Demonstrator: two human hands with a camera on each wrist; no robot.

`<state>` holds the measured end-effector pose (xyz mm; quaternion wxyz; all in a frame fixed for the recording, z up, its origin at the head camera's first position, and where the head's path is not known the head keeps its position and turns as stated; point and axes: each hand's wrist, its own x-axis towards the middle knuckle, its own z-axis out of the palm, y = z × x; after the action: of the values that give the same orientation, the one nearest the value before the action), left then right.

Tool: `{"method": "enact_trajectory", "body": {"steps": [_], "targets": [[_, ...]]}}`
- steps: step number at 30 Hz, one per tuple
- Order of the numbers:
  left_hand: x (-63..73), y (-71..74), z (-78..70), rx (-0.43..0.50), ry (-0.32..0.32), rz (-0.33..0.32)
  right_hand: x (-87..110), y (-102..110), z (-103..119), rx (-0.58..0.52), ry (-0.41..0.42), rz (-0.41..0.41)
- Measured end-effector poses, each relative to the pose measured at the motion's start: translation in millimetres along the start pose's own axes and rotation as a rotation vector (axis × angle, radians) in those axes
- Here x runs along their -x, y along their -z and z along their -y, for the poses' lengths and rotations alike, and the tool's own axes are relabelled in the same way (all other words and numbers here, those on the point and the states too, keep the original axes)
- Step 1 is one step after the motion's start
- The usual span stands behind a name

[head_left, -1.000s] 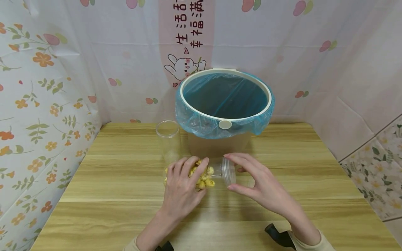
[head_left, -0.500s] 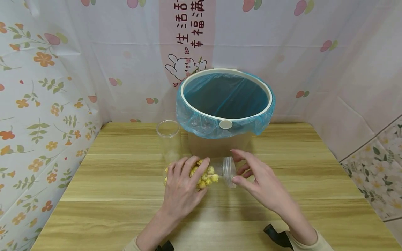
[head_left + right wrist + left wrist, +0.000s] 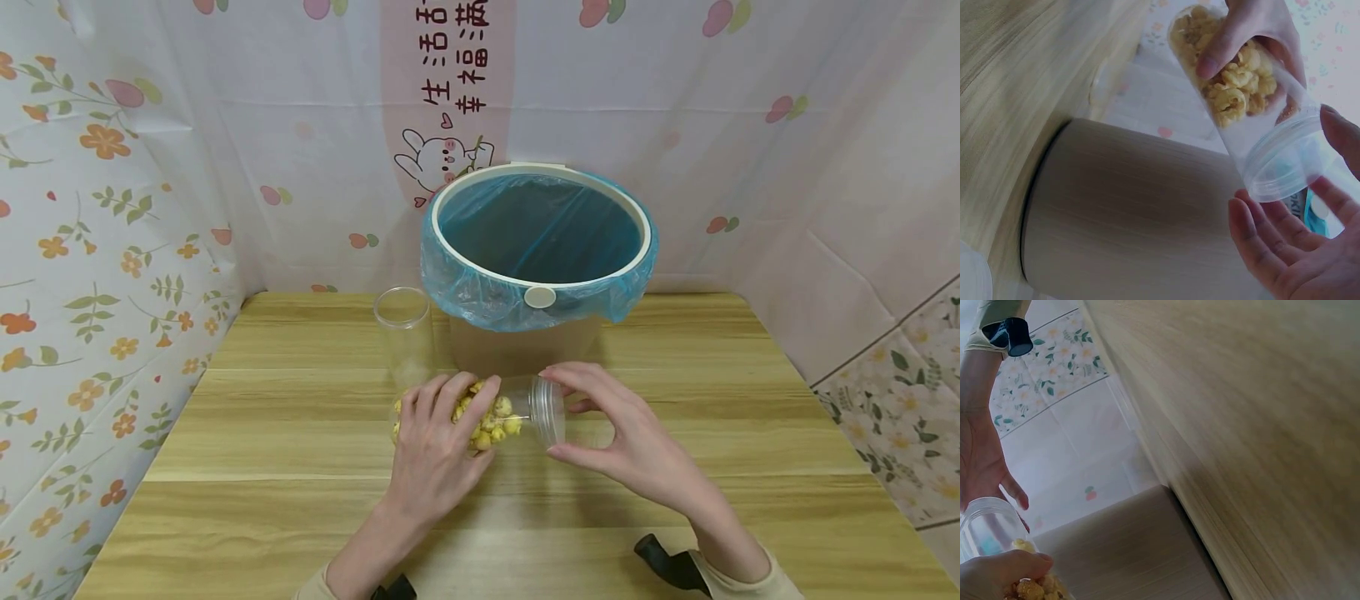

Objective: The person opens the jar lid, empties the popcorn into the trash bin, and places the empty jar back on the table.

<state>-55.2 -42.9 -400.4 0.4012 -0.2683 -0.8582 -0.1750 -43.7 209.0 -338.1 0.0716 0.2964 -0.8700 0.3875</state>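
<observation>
A clear plastic jar (image 3: 517, 396) lies on its side above the wooden table, partly filled with yellow popcorn (image 3: 1235, 87). My left hand (image 3: 442, 437) grips its body, thumb across the near side and fingers over the top. At the jar's right end is a clear ridged lid (image 3: 547, 412). My right hand (image 3: 630, 429) holds this lid between thumb and fingertips, spread around its rim; in the right wrist view the thumb (image 3: 1338, 134) lies on one side and the fingers lie along the other. Left fingertips are partly hidden behind the jar.
Behind the jar stands a bin (image 3: 517, 350) with a pale rim and a blue liner bag (image 3: 480, 300) folded over it. A second clear jar (image 3: 405, 350), upright and lidless, is to its left on the wooden table (image 3: 285, 433). Patterned cloth (image 3: 315, 167) hangs behind.
My right hand slid off the lid to the right with fingers drawn closer, then came back around the rim. The left hand and the jar have stayed in place.
</observation>
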Motion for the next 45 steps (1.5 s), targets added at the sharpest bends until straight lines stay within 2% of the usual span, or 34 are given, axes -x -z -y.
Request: {"method": "enact_trajectory", "body": {"steps": [5,12,18,27,31,34,39,45], "targets": [[0.1,0.2,0.4,-0.005,0.003,0.004,-0.2,2.6,1.0,-0.011,0.035,0.001],[-0.8,-0.5,1.6,0.012,0.009,-0.029,-0.6,5.2,-0.6,-0.058,0.045,-0.017],[-1.7,-1.3,2.5,0.029,0.021,-0.052,1.2,6.3,-7.1,-0.089,-0.026,-0.019],[-0.6,-0.8,3.8,0.050,0.043,-0.063,7.9,4.0,-26.3,-0.195,-0.120,-0.014],[-0.7,0.1,4.8,0.061,0.051,-0.067,11.5,2.8,-36.6,-0.209,-0.134,-0.005],[-1.8,2.1,5.1,0.068,0.062,-0.060,14.5,0.3,-44.3,-0.174,-0.138,0.007],[-3.5,4.8,6.1,0.077,0.076,-0.054,20.0,-6.9,-56.2,-0.048,-0.173,0.035],[-4.2,6.2,7.8,0.105,0.086,-0.073,21.1,-16.9,-65.7,0.046,-0.178,0.079]]}}
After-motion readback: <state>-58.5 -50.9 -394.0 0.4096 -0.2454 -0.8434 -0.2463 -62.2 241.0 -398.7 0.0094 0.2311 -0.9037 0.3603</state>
